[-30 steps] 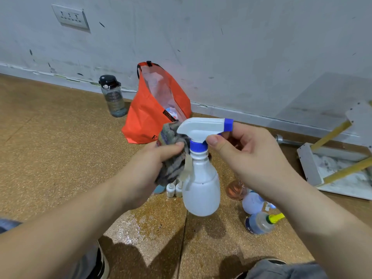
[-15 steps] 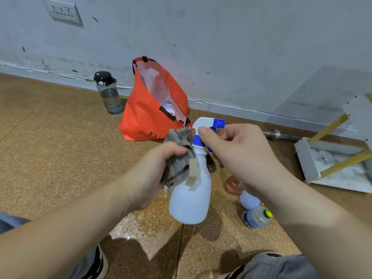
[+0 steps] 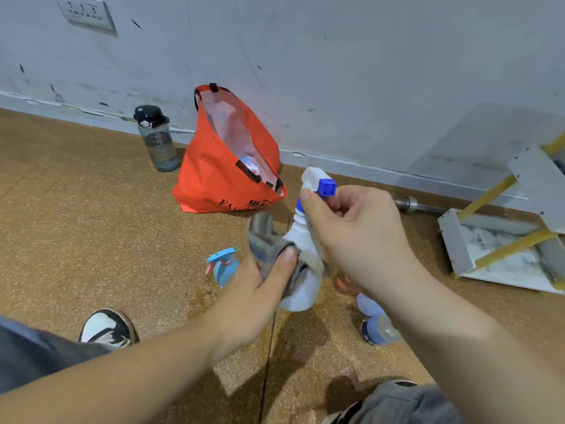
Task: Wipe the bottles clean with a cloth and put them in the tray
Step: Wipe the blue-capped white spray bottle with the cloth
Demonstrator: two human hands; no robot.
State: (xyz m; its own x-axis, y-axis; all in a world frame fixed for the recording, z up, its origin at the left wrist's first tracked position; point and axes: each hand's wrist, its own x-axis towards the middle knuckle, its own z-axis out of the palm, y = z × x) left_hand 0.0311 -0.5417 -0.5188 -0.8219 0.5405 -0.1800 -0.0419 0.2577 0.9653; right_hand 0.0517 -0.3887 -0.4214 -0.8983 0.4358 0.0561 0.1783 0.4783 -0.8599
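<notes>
A white spray bottle [image 3: 301,289] with a blue nozzle and collar hangs above the floor. My right hand [image 3: 351,237] grips its neck and trigger head from the right. My left hand [image 3: 260,292] holds a grey cloth [image 3: 264,240] pressed against the bottle's left side. On the floor stand a small light-blue spray bottle [image 3: 224,266] to the left, and a pinkish bottle [image 3: 344,284], a pale round bottle [image 3: 367,302] and a lying blue bottle [image 3: 379,330] partly hidden under my right arm. A white tray [image 3: 458,240] lies at the right.
An orange bag [image 3: 220,175] stands open by the wall, with a dark water bottle [image 3: 157,140] to its left. A white frame with yellow bars [image 3: 519,243] rests on the tray. A metal rod [image 3: 409,205] lies by the wall. My shoe [image 3: 107,327] is lower left.
The white bottle has come down and turned so its nozzle points toward me. My left hand has slid the cloth down onto the bottle's body. The small blue sprayer has come into sight.
</notes>
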